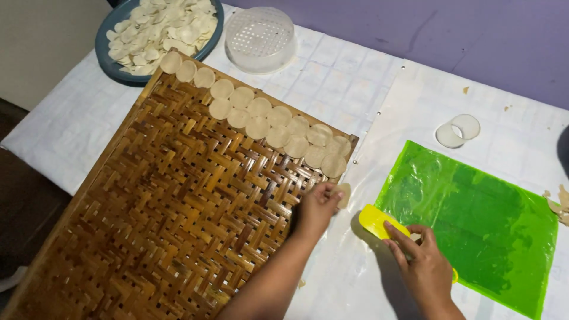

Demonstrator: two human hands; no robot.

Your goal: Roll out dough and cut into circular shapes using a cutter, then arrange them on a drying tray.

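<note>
White-covered table [332,83] against a purple wall [450,35], bearing one woven tray [166,201] (about nineteen dough discs [259,127] in two rows). Left hand [317,207] pinching one more disc [344,194] beside the tray's edge; right hand [422,264] gripping one yellow scraper [379,222] at one green sheet [474,219].

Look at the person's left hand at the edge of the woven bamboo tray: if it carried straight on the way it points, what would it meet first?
Probably the nearest dough disc in the row on the woven tray, just beyond the left hand.
</note>
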